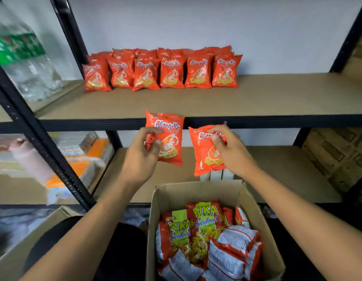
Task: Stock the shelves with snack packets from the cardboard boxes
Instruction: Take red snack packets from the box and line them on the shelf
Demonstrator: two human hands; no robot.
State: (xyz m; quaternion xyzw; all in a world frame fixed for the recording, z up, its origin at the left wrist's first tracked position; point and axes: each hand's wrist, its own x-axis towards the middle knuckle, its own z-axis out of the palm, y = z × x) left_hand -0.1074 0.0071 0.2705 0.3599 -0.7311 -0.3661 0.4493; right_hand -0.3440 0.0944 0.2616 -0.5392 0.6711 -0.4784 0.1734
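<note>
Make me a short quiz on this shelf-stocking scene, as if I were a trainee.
1. True or false: the left hand grips an orange foil snack packet, and the right hand grips a second orange foil packet.
2. Where does the row of upright orange packets stand? A) on the upper brown shelf board B) on the lower board C) in the box
3. Fill in: the open brown cardboard box holds yellow-green packets labelled "____ Seafood".
Key: 1 true; 2 A; 3 Bika.
</note>
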